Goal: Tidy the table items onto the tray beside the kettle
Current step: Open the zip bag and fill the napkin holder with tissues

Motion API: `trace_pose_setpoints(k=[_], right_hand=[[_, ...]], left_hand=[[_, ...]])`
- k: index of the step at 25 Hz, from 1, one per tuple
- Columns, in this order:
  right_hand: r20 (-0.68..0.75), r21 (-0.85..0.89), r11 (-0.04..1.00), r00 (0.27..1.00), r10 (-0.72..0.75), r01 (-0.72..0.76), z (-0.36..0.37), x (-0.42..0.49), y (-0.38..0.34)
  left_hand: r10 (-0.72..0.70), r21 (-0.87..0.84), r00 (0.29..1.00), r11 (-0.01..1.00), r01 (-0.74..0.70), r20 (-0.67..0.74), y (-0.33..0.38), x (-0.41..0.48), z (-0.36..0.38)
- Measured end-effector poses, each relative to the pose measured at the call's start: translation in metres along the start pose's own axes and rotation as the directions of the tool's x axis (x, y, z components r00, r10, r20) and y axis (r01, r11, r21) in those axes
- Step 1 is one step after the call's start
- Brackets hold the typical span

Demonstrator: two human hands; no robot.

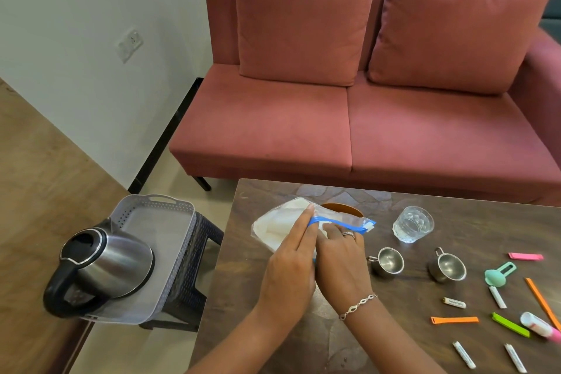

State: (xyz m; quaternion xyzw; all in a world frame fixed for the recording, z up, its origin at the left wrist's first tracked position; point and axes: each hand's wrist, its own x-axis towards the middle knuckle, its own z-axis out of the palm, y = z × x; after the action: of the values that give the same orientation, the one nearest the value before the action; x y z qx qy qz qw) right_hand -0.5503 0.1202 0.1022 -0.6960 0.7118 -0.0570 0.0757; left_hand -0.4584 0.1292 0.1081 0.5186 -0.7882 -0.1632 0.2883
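Observation:
A clear zip bag (273, 223) with a blue seal strip holds white contents and lies on the dark wooden table (379, 343). My left hand (288, 264) presses its straight fingers along the bag's blue strip. Beside it, my right hand (341, 258) pinches the strip with curled fingers. A grey plastic tray (170, 222) sits on a dark stool to the left of the table, and a steel kettle (103, 264) stands on its near end. Two small steel cups (387, 261) (446, 267) and a glass (413, 223) stand on the table.
Coloured clips (453, 319), white sachets (463, 354), a teal scoop (498, 273) and a small tube (537, 325) lie scattered at the table's right. An orange-brown round object (341, 208) is partly hidden behind the bag. A pink sofa (349, 130) stands behind the table.

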Motion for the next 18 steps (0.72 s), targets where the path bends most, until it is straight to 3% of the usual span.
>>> trace_pose_setpoints(k=[3,7,15,18], right_hand=[[0.023,0.033,0.999,1.0,0.007,-0.008,-0.001,0.001,0.0],[-0.092,0.055,0.998,0.996,0.01,-0.005,-0.009,-0.003,-0.006],[0.056,0.013,0.999,0.998,-0.031,0.031,-0.001,0.002,0.002],[0.05,0.041,0.996,0.996,-0.079,0.076,0.004,0.004,0.005]], left_hand=[[-0.006,-0.001,1.0,1.0,0.006,0.002,0.0,-0.001,-0.002],[-0.034,-0.003,0.999,0.999,0.034,0.0,0.001,0.0,-0.001],[-0.014,-0.008,1.0,1.0,0.014,0.021,0.003,0.001,0.0],[-0.018,-0.011,0.999,1.0,0.019,0.035,0.002,0.001,-0.002]])
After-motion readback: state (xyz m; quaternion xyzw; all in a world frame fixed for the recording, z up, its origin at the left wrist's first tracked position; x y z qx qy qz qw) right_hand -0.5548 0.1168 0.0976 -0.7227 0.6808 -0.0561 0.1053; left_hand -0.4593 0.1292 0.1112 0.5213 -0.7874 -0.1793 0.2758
